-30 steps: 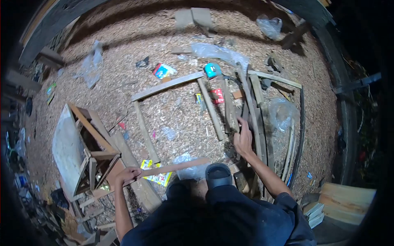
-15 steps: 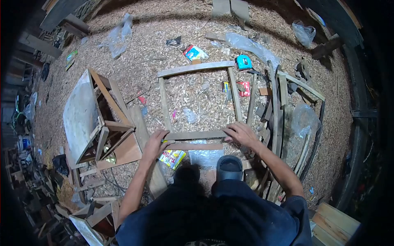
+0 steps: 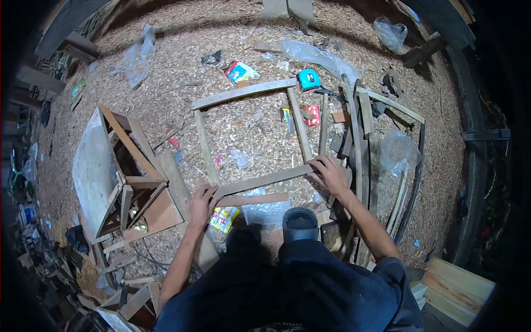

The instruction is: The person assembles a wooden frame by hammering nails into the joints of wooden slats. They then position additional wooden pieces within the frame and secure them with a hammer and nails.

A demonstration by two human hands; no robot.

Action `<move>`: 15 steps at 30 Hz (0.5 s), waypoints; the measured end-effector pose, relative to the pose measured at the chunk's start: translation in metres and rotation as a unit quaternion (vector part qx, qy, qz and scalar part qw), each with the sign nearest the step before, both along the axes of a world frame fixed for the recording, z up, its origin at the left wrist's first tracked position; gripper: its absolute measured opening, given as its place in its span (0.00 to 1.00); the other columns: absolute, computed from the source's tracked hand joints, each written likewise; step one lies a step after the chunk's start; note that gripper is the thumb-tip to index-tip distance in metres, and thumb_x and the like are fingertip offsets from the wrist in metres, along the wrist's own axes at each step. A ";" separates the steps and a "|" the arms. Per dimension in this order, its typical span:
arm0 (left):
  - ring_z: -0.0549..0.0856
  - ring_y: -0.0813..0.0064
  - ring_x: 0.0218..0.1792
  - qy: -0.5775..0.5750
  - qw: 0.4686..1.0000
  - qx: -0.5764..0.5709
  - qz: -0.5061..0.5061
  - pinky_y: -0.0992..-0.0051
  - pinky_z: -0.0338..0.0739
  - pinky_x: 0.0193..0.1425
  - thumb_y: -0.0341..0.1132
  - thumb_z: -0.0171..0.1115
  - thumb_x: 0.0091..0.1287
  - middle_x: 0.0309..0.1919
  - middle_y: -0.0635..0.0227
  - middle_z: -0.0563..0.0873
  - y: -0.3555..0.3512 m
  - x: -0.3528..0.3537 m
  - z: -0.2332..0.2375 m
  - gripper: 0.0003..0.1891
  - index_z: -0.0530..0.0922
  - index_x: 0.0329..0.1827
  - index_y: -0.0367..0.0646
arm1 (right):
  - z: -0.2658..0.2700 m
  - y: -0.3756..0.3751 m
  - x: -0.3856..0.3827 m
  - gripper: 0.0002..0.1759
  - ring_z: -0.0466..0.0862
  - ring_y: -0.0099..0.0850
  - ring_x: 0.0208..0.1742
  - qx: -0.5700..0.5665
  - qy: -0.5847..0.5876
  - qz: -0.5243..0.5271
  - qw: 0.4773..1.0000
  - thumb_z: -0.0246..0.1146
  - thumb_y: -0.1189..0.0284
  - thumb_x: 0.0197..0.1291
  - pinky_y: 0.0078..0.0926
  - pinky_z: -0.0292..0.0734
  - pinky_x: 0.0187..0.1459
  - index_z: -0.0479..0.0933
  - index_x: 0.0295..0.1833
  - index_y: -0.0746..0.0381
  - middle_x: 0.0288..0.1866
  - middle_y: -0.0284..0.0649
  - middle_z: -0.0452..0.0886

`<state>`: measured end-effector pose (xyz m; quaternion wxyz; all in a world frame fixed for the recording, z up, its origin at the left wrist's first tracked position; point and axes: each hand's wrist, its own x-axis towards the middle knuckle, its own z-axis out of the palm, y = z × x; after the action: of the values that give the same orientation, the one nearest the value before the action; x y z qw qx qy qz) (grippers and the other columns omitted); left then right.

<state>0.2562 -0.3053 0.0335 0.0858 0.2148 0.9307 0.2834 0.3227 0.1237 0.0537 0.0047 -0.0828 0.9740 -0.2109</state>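
Slanting now, nearly level a moment ago, the slat (image 3: 264,181) points between two and three o'clock, left hand (image 3: 201,206) and right hand (image 3: 332,176) clasping its ends, apparently bridging the frame's (image 3: 243,94) six-o'clock side.

From my remote post I took this for a rough woodworking workshop, since wood chips (image 3: 182,62) covered the ground and a teal tape measure (image 3: 309,79) lay by a rectangle of wooden strips (image 3: 243,94). I also saw an angular wooden assembly (image 3: 91,174) on the left, pale boards (image 3: 456,288) at lower right, and plastic bags (image 3: 390,34) littering the chips.
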 end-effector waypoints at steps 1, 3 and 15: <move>0.85 0.56 0.47 0.007 1.000 0.006 -0.015 0.63 0.81 0.49 0.35 0.73 0.57 0.48 0.60 0.83 -0.002 -0.001 -0.002 0.20 0.83 0.53 0.44 | -0.006 0.003 0.006 0.20 0.78 0.43 0.55 -0.023 -0.006 -0.023 0.999 0.69 0.65 0.58 0.39 0.75 0.56 0.79 0.54 0.59 0.53 0.41 0.78; 0.85 0.57 0.48 0.006 1.000 0.008 -0.027 0.64 0.81 0.51 0.37 0.74 0.56 0.49 0.60 0.83 -0.002 0.001 -0.005 0.21 0.83 0.54 0.45 | -0.010 0.004 0.015 0.19 0.79 0.46 0.56 -0.057 -0.007 -0.058 0.997 0.69 0.65 0.60 0.40 0.76 0.57 0.79 0.55 0.59 0.54 0.43 0.78; 0.85 0.56 0.46 0.032 0.999 0.023 -0.022 0.64 0.81 0.49 0.33 0.72 0.59 0.48 0.58 0.83 -0.004 0.003 -0.003 0.19 0.82 0.54 0.42 | -0.007 0.000 0.017 0.18 0.81 0.47 0.53 -0.121 -0.037 -0.065 0.990 0.69 0.69 0.59 0.39 0.79 0.54 0.80 0.55 0.60 0.52 0.45 0.79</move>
<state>0.2590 -0.3097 0.0307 0.0577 0.2463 0.9212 0.2957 0.3399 0.1239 0.0463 0.0168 -0.0115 0.9437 -0.3302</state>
